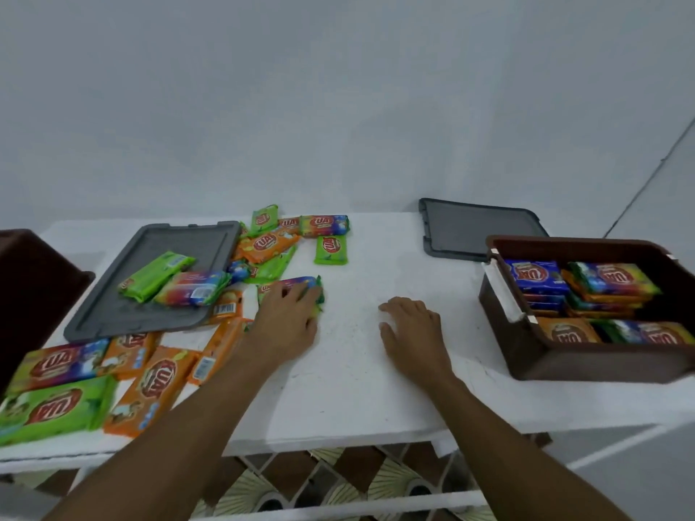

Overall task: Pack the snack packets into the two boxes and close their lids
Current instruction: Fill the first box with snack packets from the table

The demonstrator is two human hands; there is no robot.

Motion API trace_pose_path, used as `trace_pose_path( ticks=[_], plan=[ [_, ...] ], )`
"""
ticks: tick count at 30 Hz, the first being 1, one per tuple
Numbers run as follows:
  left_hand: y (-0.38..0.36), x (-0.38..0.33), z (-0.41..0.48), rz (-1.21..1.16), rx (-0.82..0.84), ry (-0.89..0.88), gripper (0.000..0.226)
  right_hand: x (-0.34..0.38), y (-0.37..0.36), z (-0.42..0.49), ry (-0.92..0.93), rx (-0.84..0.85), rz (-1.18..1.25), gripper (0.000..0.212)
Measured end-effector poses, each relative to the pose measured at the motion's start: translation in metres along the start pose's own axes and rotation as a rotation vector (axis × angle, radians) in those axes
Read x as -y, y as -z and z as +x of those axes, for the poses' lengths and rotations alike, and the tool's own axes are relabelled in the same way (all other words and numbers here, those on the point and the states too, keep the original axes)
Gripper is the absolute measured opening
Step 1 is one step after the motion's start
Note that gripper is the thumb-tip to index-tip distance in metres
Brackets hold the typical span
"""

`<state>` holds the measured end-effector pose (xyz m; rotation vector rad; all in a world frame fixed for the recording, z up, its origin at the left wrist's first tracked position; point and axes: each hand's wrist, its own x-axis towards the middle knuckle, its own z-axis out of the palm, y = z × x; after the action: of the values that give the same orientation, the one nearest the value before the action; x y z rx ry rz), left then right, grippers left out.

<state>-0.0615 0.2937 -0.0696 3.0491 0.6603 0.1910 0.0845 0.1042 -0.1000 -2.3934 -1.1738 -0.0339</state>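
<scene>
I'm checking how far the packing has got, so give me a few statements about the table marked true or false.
1. The brown box on the right already holds packets. True.
2. That box has its lid on. False: it is open, and a grey lid lies flat on the table behind it.
3. The left hand is on a packet. True.
4. The right hand holds a packet. False: it rests empty on the bare table.
5. Two packets lie on the other grey lid at the left. True: a green packet and a multicoloured packet.
6. All packets are packed. False: many lie loose on the left side.
</scene>
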Motion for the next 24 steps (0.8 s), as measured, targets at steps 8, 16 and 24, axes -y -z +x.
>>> trace_pose_path(
  ticks=[8,16,24],
  plan=[
    [-0.003,-0.015,-0.016,-0.356,-0.029,-0.094,0.090,-0.007,0.007,0.000,-0.003,0.038,0.068,0.060],
    [-0.014,0.001,-0.019,-0.375,-0.087,0.120,0.089,0.003,0.011,0.010,0.207,0.261,-0.176,0.053],
    [-0.007,-0.003,-0.013,-0.387,-0.017,0.114,0.082,-0.007,0.013,-0.003,0.030,0.006,-0.022,0.033]
  ],
)
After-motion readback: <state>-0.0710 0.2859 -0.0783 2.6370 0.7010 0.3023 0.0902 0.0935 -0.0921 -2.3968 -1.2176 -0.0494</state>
